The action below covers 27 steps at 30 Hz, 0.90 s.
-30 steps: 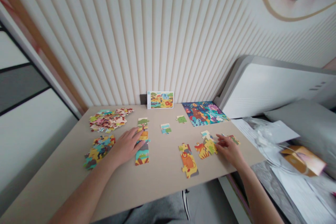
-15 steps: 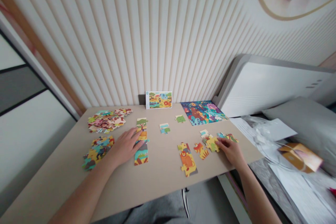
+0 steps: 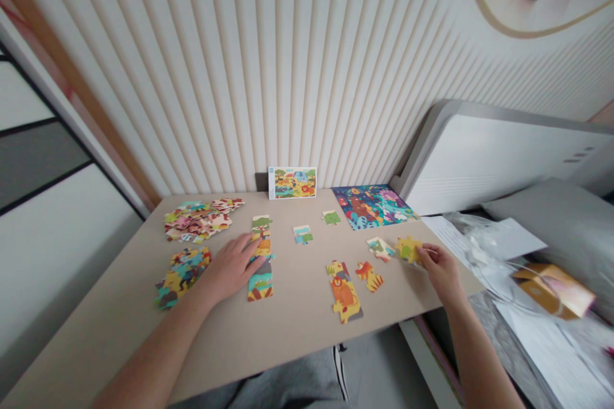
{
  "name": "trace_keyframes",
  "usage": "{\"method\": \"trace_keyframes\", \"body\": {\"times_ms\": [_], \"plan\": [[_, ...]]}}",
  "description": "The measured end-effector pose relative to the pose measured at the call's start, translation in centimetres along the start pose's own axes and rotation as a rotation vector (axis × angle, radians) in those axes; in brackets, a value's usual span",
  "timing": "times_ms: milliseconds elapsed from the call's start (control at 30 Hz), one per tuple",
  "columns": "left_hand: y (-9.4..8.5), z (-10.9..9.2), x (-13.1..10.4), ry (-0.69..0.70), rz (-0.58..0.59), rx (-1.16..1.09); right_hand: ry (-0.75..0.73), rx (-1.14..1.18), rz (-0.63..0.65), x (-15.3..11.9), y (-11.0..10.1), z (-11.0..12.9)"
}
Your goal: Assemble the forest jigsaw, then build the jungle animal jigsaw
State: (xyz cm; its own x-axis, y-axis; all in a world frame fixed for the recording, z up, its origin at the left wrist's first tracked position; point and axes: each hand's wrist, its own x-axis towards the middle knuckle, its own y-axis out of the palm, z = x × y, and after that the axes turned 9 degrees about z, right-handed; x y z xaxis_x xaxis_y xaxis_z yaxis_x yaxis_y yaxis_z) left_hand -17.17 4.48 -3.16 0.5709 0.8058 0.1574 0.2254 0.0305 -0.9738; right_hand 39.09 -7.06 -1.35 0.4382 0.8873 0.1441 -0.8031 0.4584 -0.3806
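My left hand (image 3: 233,266) lies flat with fingers apart, its fingertips resting on a vertical strip of joined puzzle pieces (image 3: 259,285). Between the thumb and fingers of my right hand (image 3: 439,268) is a yellow puzzle piece (image 3: 407,249), near the table's right side. Just left of it lies a white-and-green puzzle piece (image 3: 380,248). An orange-and-yellow piece (image 3: 369,277) sits nearer to me, beside a joined lion section (image 3: 345,294). Farther back are a blue-and-green piece (image 3: 302,235) and a green piece (image 3: 330,218).
Two heaps of puzzle pieces, one pinkish (image 3: 199,222) and one multicoloured (image 3: 185,276), occupy the table's left. A picture card (image 3: 292,183) leans on the ribbed wall, with a dark blue picture sheet (image 3: 374,206) to its right. A bed with papers (image 3: 542,348) adjoins the table.
My right hand has moved slightly right with the yellow piece, away from the white-and-green piece. The pieces that lay under and beside it are now hidden. My left hand stays on the strip.
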Motion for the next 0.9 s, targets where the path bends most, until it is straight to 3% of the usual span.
{"method": "trace_keyframes", "body": {"times_ms": [167,333,500,667,800,900], "plan": [[0.2,0.1,0.0,-0.006,0.011,-0.003,0.029,-0.425,-0.032,0.6,-1.3,-1.2],[0.2,0.0,0.1,-0.006,0.012,0.007,-0.166,-0.767,0.001,0.7,-0.1,-0.3],[-0.2,-0.4,0.0,-0.021,0.019,0.014,-0.332,-0.779,0.270,-0.3,3.2,1.7],[-0.2,-0.5,-0.1,-0.022,0.011,-0.001,-0.321,-0.819,0.299,-0.8,4.7,2.7],[-0.5,-0.8,0.0,-0.027,-0.003,-0.020,-0.362,-0.692,0.294,-0.6,5.5,5.1],[-0.8,-1.1,0.1,-0.037,-0.007,-0.008,-0.451,-0.538,0.379,0.0,8.6,8.4]]}}
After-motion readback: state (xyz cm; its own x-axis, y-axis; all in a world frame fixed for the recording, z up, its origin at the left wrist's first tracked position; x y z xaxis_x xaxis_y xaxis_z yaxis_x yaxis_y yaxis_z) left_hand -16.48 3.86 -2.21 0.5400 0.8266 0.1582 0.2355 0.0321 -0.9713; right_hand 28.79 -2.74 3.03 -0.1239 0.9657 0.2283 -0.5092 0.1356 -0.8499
